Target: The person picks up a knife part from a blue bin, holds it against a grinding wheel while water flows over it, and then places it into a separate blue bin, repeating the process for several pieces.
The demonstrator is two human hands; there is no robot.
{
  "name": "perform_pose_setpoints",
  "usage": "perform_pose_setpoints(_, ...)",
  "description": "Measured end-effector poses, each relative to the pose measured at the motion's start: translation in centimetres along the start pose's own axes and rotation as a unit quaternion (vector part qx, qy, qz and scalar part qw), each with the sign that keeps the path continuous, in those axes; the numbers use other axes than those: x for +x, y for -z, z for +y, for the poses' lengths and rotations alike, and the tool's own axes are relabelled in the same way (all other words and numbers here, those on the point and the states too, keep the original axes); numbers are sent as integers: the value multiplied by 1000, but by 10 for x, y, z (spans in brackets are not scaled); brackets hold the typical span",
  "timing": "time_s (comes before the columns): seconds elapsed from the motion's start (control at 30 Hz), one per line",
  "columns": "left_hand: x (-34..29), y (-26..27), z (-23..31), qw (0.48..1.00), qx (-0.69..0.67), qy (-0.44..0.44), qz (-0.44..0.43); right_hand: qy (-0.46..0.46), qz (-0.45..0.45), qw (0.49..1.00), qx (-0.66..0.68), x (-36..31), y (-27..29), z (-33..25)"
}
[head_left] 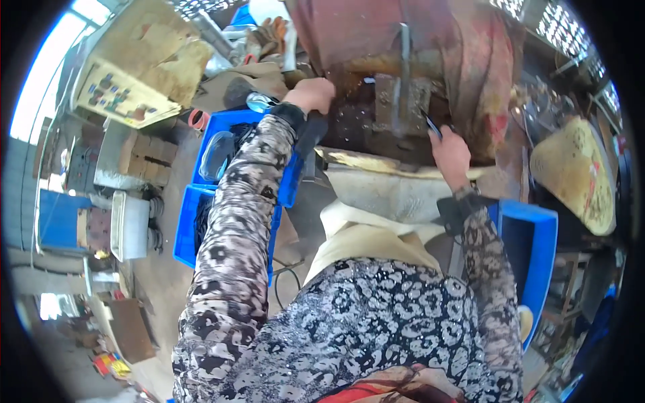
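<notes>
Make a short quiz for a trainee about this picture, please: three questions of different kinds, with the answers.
1. True or false: the left hand rests on the rusty machine.
2. The right hand holds: A) a thin dark tool, B) a yellow cup, C) nothing.
3. Fill in: the crates beside the left forearm are ____ in colour.

Key: 1 true. 2 A; the thin dark tool sticks out above the fingers, and its kind cannot be told. 3 blue; another blue crate stands by the right forearm.
</notes>
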State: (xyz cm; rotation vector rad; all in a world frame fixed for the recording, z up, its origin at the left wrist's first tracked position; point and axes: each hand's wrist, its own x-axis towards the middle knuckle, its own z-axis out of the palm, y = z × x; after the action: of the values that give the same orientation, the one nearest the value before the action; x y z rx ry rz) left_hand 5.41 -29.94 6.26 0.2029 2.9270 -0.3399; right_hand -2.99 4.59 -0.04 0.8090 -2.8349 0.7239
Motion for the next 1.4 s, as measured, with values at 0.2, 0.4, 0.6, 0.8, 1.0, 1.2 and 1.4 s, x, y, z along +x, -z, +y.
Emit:
perform_pose_setpoints(0.2, -28, 105, 81, 934, -224, -38, 277, -33, -13, 999, -20, -3, 5, 8)
perform_pose_setpoints(0.4, -124, 80, 37, 943, -244, 191, 123, 1, -16, 999, -28, -2, 6, 2)
perform_pose_setpoints(0.6, -192, 49, 1, 889, -314, 324, 74, 4, -23, 999, -36, -3, 5, 11)
perform_pose_setpoints(0.8, -156, 13, -26, 887, -165, 389, 189, 9, -18, 999, -44, -4, 3, 8)
perform_pose_setpoints(1.0, -99, 5, -120, 780, -102, 358, 504, -2, -29, 998, -50, -3, 8, -3)
perform_pose_setpoints(1.2, -70, -24, -218, 784, -120, 508, 335, -2, -11, 999, -47, 3, 4, -8)
perform_pose_setpoints(1.4, -20, -55, -263, 885, -112, 445, 77, -19, -6, 998, -67, -1, 8, 1)
